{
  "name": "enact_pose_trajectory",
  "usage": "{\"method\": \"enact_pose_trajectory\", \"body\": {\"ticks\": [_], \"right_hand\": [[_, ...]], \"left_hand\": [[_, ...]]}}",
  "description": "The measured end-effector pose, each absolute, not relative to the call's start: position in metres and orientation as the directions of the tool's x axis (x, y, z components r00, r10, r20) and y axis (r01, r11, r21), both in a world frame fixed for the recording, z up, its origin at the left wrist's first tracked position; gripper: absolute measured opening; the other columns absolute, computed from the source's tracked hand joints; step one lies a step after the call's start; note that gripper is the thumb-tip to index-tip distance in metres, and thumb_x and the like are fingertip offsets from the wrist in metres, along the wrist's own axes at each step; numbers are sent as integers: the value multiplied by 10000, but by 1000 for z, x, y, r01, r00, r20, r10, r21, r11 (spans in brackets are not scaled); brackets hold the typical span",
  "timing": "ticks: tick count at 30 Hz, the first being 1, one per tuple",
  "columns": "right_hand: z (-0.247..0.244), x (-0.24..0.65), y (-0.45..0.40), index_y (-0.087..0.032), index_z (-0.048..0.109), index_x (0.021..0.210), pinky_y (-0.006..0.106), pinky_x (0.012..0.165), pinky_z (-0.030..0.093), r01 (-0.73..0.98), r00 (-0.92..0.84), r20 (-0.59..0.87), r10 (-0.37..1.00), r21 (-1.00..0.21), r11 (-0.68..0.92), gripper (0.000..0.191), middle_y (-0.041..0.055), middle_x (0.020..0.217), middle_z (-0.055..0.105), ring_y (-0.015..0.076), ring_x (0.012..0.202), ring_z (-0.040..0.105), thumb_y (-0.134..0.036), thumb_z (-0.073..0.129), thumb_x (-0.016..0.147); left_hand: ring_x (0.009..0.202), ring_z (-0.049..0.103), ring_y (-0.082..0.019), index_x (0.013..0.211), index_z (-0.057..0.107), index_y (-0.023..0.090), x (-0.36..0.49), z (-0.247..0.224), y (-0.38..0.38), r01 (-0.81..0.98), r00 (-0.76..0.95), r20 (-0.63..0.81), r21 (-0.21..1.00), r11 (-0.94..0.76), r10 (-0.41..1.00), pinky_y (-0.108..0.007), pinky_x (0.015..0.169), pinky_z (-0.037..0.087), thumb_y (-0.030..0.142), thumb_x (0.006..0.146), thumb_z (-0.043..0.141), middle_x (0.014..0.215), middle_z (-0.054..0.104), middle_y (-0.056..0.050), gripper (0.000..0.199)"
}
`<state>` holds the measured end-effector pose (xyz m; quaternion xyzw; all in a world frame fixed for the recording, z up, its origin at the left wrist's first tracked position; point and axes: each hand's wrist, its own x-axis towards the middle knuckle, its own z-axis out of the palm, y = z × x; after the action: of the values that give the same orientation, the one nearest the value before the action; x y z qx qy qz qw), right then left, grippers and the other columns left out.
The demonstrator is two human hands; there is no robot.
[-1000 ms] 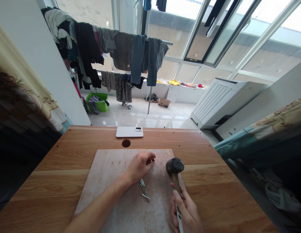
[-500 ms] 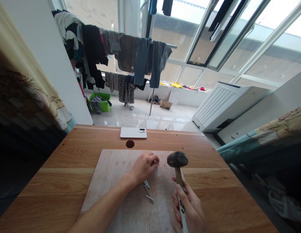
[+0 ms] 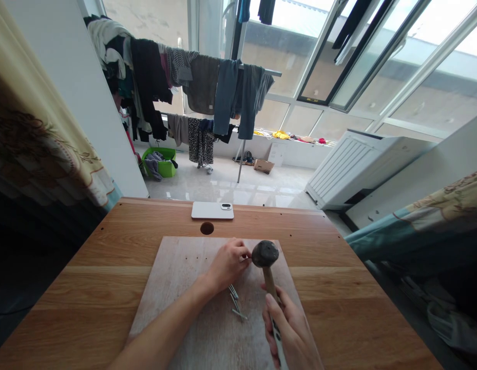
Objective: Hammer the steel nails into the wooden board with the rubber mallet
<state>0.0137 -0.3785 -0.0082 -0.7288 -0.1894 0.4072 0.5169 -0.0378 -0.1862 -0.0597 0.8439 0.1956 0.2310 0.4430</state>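
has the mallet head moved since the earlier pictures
Yes, left against the board: the mallet head overlapped its right edge in both earlier pictures; now it appears inside that edge, close to the left hand.

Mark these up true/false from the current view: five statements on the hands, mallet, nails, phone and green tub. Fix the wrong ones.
1. The right hand grips the mallet by its handle. True.
2. The phone lies on the board. False: the phone lies on the table, beyond the board's far edge.
3. Several loose nails lie on the board. True.
4. The left hand is spread flat, fingers straight. False: its fingers are curled, close to the mallet's head.
5. The green tub has clothes in it. True.
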Motion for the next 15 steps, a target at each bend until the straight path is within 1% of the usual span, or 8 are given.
{"method": "enact_pose_trajectory", "body": {"ticks": [3, 9, 13, 15], "right_hand": [[-9, 11, -379, -174, 556, 1240, 156, 281, 376, -150, 613, -370, 698, -922, -357, 757, -80, 607, 513, 76, 345, 423, -806, 619, 829], [-5, 4, -380, -164, 542, 1261, 132, 273, 328, -165, 642, -387, 662, -913, -374, 791, -89, 591, 498, 61, 342, 385, -815, 628, 820], [-4, 4, -381, -154, 554, 1261, 134, 276, 309, -136, 643, -335, 689, -935, -328, 804, -99, 550, 468, 58, 325, 367, -833, 594, 832], [-6, 6, -381, -150, 554, 1263, 139, 279, 323, -117, 637, -330, 697, -935, -336, 811, -97, 551, 467, 63, 331, 375, -839, 583, 835]], "left_hand": [[802, 593, -173, 820, 782, 189, -37, -63, -186, 107, 802, 240, 843, -527, 546, -270, 755, 462, 104, 840, 720, 848, 667, -36, 107], [786, 590, -167, 771, 766, 181, -37, -65, -187, 100, 799, 252, 840, -533, 546, -260, 733, 452, 36, 811, 692, 818, 661, -30, 168], [789, 596, -166, 804, 775, 187, -36, -65, -187, 88, 792, 255, 851, -518, 554, -260, 735, 461, 79, 823, 715, 829, 666, -27, 125], [789, 593, -165, 792, 772, 186, -37, -64, -187, 91, 795, 257, 846, -526, 550, -259, 731, 459, 67, 819, 711, 827, 665, -25, 136]]}}
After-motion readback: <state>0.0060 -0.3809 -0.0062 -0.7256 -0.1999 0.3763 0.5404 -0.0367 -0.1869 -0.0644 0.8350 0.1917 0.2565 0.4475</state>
